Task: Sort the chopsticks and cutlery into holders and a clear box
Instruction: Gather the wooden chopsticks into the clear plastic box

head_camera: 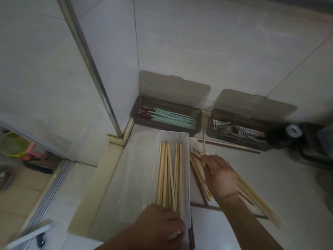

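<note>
Head view is looking down on a pale table [252, 177] set against a tiled wall, where a clear box [173, 139] is lying lengthwise with a fan of bamboo chopsticks [169, 177] inside it. At the box's near end the left hand [162, 224] is resting with its fingers curled over the ends of those chopsticks and the box rim; whether it is actually gripping them cannot be told. Just right of the box, the right hand [220, 177] is reaching down onto a loose pile of chopsticks [255, 201] lying on the table, its fingers [205, 163] bending toward one of them, though the blur is hiding whether anything is pinched. Farther back, against the wall, two smoky holders are standing with lids raised: the left holder [167, 118] is carrying mint-green chopsticks [174, 118] with dark red ends, and the right holder [237, 129] is carrying metal cutlery [232, 130]. A single dark chopstick [228, 146] is lying in front of the right holder.
</note>
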### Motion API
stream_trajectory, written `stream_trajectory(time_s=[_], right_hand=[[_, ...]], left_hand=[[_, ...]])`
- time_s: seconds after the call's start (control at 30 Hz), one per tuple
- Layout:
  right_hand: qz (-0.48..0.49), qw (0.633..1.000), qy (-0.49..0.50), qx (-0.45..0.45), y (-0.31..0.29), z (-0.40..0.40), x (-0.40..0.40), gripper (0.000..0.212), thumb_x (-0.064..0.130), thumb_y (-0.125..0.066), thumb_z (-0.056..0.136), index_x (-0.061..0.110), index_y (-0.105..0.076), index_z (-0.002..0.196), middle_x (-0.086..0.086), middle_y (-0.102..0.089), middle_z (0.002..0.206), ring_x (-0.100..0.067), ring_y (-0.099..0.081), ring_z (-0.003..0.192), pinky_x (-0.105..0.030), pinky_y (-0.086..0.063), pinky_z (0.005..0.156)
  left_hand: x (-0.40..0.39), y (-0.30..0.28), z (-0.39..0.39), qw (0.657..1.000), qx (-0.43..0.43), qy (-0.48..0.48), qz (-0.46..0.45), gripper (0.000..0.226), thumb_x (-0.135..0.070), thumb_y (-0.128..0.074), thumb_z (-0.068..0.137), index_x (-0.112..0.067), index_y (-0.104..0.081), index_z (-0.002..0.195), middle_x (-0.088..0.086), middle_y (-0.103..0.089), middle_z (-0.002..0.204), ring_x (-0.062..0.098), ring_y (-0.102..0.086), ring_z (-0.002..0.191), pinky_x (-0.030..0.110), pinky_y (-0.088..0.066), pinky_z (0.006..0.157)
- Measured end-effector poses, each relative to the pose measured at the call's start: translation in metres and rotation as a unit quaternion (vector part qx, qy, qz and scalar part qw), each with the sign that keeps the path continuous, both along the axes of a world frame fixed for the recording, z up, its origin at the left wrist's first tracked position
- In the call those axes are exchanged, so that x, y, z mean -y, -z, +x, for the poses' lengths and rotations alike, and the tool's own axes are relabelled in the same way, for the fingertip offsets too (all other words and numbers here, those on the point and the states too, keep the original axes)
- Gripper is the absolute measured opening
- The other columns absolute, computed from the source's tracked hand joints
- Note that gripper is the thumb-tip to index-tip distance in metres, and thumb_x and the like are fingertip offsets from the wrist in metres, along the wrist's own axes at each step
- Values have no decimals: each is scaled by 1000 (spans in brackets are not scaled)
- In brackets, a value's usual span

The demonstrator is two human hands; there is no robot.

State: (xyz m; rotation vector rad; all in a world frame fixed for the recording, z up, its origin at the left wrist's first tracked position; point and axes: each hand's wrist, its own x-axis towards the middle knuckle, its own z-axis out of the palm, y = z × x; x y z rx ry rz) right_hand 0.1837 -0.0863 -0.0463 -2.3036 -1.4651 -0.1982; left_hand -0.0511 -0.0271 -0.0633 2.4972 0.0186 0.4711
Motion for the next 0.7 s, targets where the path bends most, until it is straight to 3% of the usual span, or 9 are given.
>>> stream_trajectory(time_s=[0.13,0.23,0.33,0.4,0.5,0.6,0.7], right_hand=[[185,982,-25,31,-15,-31,57,15,6,-63,85,15,-69,95,-8,-70,88,-25,-63,81,-34,-50,70],[229,967,-102,50,-19,-60,79,10,20,-52,93,19,-61,95,-6,-67,89,-25,-61,82,-33,-47,72],[160,972,-161,54,-10,-78,76,16,26,-43,96,24,-59,95,-1,-70,87,-25,-59,87,-35,-48,73],[105,981,-158,48,-3,-84,66,12,22,-48,91,25,-57,97,1,-69,91,-24,-57,92,-36,-46,77],[-2,988,-154,22,8,-88,54,26,28,-53,79,29,-58,104,9,-63,102,-22,-52,102,-41,-42,87],[-98,982,-160,-10,13,-85,52,30,44,-39,91,34,-60,110,15,-61,109,-17,-52,105,-46,-42,93],[-58,979,-185,-62,4,-79,51,34,44,-34,98,30,-64,106,13,-62,110,-13,-54,103,-37,-43,93]], left_hand=[[2,0,-1,1000,14,-21,-4,19,-36,-63,93,-28,-63,76,-8,-56,68,6,-51,57,25,-43,51],[2,-3,0,999,26,-23,-17,16,-34,-66,90,-28,-64,75,-8,-56,66,5,-51,56,23,-43,49],[2,-1,0,999,26,-22,-17,15,-29,-72,81,-27,-61,72,-7,-53,64,6,-49,54,24,-43,47],[3,0,0,999,24,-24,-11,15,-29,-72,79,-26,-59,71,-6,-53,65,8,-48,54,25,-42,46],[3,-1,-1,999,35,-32,-18,17,-27,-72,78,-25,-58,68,-6,-49,63,9,-44,53,24,-40,45],[2,-2,-1,998,42,-26,-27,20,-25,-73,76,-24,-55,67,-5,-44,62,10,-38,51,24,-37,45],[3,-3,-1,999,27,-27,-36,17,-25,-73,74,-24,-57,69,-6,-47,62,8,-40,52,23,-37,46]])
